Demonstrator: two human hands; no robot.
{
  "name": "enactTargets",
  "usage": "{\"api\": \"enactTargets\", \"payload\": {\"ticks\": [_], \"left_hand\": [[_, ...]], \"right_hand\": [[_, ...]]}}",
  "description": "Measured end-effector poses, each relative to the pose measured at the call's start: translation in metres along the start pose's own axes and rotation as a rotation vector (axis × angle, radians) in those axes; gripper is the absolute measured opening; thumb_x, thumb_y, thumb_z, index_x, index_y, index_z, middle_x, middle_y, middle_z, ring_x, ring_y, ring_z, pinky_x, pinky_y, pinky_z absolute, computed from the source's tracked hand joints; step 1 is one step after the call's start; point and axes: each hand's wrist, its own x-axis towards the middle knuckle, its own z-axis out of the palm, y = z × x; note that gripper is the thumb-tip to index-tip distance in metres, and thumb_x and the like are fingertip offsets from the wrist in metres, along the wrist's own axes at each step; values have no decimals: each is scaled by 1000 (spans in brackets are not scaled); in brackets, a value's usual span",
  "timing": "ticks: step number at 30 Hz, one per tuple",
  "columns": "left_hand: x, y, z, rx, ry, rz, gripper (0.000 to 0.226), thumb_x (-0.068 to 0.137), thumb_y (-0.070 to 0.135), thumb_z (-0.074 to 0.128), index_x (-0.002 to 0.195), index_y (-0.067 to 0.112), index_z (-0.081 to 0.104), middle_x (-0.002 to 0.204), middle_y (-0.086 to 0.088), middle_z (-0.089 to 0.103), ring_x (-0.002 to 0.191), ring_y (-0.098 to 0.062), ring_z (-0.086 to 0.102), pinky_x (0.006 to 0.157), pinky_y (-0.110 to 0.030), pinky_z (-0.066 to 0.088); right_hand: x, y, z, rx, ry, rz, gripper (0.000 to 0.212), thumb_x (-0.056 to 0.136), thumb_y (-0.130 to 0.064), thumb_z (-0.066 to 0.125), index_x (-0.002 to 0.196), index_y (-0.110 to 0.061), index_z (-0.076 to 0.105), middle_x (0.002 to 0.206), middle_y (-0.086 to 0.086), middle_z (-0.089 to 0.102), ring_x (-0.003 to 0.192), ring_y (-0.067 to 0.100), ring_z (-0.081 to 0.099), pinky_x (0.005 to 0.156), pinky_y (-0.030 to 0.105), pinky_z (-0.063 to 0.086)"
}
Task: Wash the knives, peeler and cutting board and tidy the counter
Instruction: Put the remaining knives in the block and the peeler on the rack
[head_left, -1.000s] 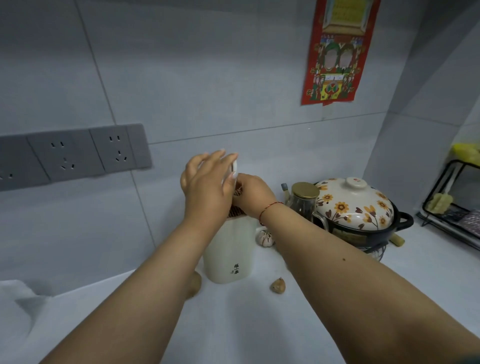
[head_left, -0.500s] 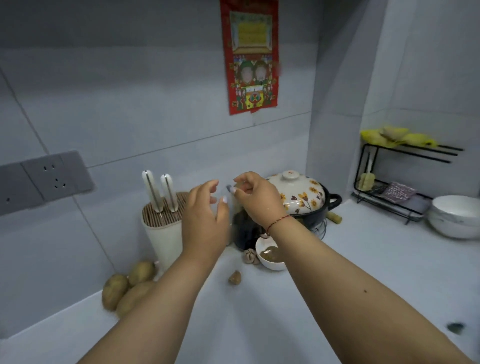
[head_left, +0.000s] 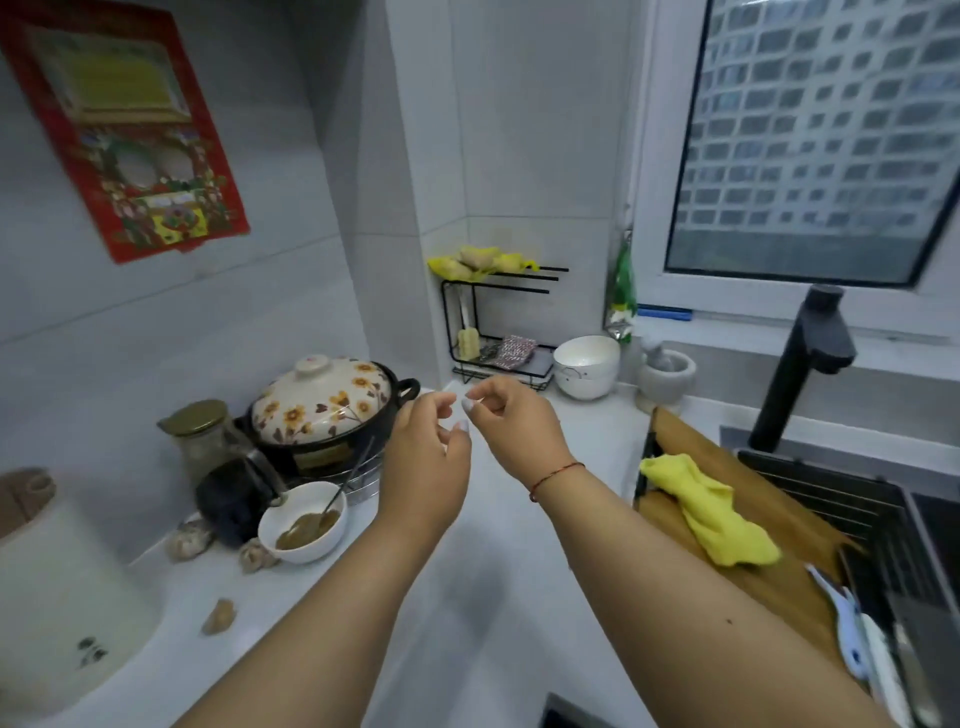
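Both hands have swung right from the knife block; right hand (head_left: 511, 421) and left hand (head_left: 426, 452) hover loosely curled, empty, cutting board (head_left: 779, 525) lying lower right, nearer the right.

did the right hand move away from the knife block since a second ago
Yes. The right hand was at the top of the knife block; now it hangs well to its right, past the flowered pot.
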Motion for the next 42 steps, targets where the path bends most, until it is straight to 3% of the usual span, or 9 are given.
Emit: {"api": "enactTargets", "payload": {"ticks": [8, 13, 16, 21, 25, 29, 35, 39, 42], "left_hand": [[-27, 62, 130, -123, -344, -132, 26, 92, 23, 55, 118, 22, 55, 113, 6, 54, 97, -12, 56, 89, -33, 49], [-45, 70, 195, -203, -582, -469, 15, 81, 35, 58, 88, 22, 54, 90, 1, 60, 90, -21, 60, 90, -46, 53], [-52, 74, 227, -256, -640, -561, 26, 64, 40, 53, 76, 16, 53, 73, -5, 50, 72, -22, 52, 85, -42, 53], [-66, 111, 261, -436, -726, -608, 19, 92, 49, 49, 94, 31, 56, 97, 3, 63, 93, -18, 61, 85, -37, 50], [-85, 142, 299, -548, -674, -589, 18, 102, 33, 41, 98, 21, 55, 105, -4, 63, 97, -20, 62, 87, -40, 52], [-116, 159, 336, -524, -768, -678, 24, 103, 31, 39, 102, 13, 55, 92, -5, 61, 83, -19, 60, 77, -37, 51], [-159, 179, 368, -449, -1072, -942, 46, 99, 51, 34, 82, 12, 52, 77, -7, 52, 71, -18, 52, 62, -26, 43], [-172, 175, 388, -368, -1111, -1020, 71, 95, 60, 36, 140, 5, 42, 144, -14, 43, 130, -32, 43, 102, -38, 42], [-173, 178, 402, -339, -1042, -1027, 77, 94, 58, 41, 153, 13, 18, 154, -14, 28, 139, -34, 33, 108, -49, 34]], "right_hand": [[-27, 119, -125, -156, 163, 284, 25, 90, -32, 58, 111, -18, 61, 94, -2, 64, 94, 16, 58, 79, 29, 47], [-60, 206, -143, -405, -150, 503, 44, 84, -38, 56, 126, -28, 52, 124, 1, 60, 111, 26, 56, 95, 36, 45], [-82, 229, -149, -395, -103, 551, 34, 87, -33, 54, 120, -25, 52, 119, 4, 60, 109, 28, 57, 94, 36, 45], [-86, 239, -204, 500, 76, 931, 38, 95, -10, 44, 131, -2, 49, 130, 17, 54, 114, 33, 53, 93, 38, 43], [-109, 264, -251, 1287, 496, 774, 42, 79, -22, 46, 109, 3, 61, 104, 23, 64, 98, 38, 59, 89, 47, 48], [-121, 293, -299, 1449, 639, 677, 64, 92, -61, 34, 116, -8, 61, 114, 21, 66, 111, 38, 57, 97, 51, 43], [-139, 323, -344, 1418, 764, 646, 69, 93, -64, 27, 126, -9, 54, 121, 18, 61, 116, 35, 55, 97, 47, 43], [-152, 338, -354, 1392, 787, 696, 67, 93, -64, 29, 118, -9, 58, 120, 18, 62, 113, 35, 57, 97, 48, 44], [-158, 344, -358, 1390, 785, 698, 65, 93, -64, 30, 114, -11, 60, 119, 17, 64, 112, 35, 58, 94, 48, 45]]}}
